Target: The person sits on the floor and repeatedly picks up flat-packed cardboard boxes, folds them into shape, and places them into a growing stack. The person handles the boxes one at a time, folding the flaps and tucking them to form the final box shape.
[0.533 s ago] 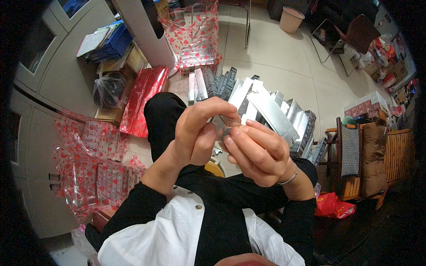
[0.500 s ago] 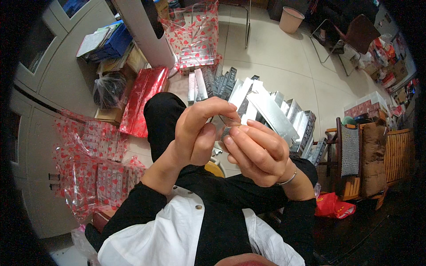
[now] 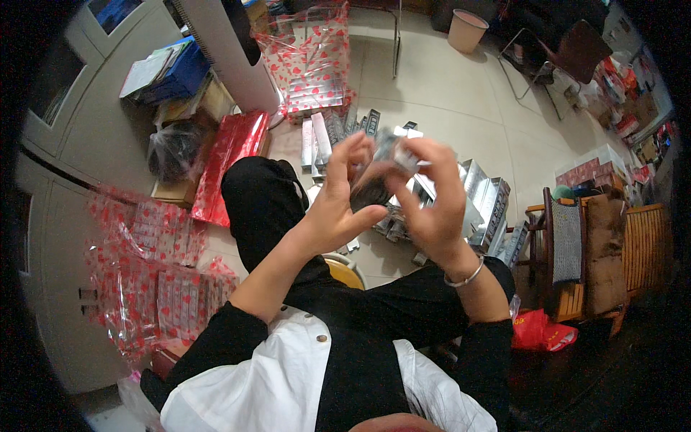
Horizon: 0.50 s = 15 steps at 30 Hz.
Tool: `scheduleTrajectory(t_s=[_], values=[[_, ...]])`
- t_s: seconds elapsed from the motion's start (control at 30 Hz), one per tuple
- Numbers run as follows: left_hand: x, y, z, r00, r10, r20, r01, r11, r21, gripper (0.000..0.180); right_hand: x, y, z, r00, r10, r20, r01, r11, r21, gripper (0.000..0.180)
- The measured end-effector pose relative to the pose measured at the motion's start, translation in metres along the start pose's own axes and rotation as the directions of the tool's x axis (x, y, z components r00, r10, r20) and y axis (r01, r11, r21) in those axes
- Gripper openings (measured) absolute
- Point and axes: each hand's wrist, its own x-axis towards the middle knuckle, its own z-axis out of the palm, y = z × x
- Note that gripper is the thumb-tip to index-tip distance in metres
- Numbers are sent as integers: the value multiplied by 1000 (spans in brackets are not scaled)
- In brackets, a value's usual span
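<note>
My left hand (image 3: 332, 200) is raised over the lap, its thumb stretched out and its fingers apart and slightly bent. Facing it, my right hand (image 3: 437, 205) has its fingers curled round a silvery-grey thing (image 3: 394, 151), too smeared by motion to name. Between the two hands shows a dark blurred patch (image 3: 371, 189); whether it belongs to that thing I cannot tell. Just beyond, on the floor, lie several slim silver and dark boxes (image 3: 491, 209), partly hidden behind my hands. Pale pink and white narrow boxes (image 3: 314, 140) stand left of them.
Heart-patterned clear bags (image 3: 165, 288) full of boxes lie at the left, with a shiny red package (image 3: 232, 169) beyond. A white column (image 3: 230, 65) rises at the back left. A wooden bench (image 3: 640, 248) and a red bag (image 3: 543, 333) are at the right. A bin (image 3: 467, 31) stands far off.
My hands were pinched together on a small thing; now they have come apart. The left fingers have opened and lifted, and the right hand has moved up and away with a blurred thing.
</note>
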Motion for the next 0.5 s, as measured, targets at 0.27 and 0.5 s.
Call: scheduleTrajectory(t_s=[0.27,0.5], values=[[-15,-154,-17,726,-649,-227,645,757,-103,77,-22,163,-22,820,556,137,-330,655,-680,76],[-22,-299,-11,658,-674,-336,746,644,171,73,-83,219,-29,521,832,190,-370,421,-828,81]])
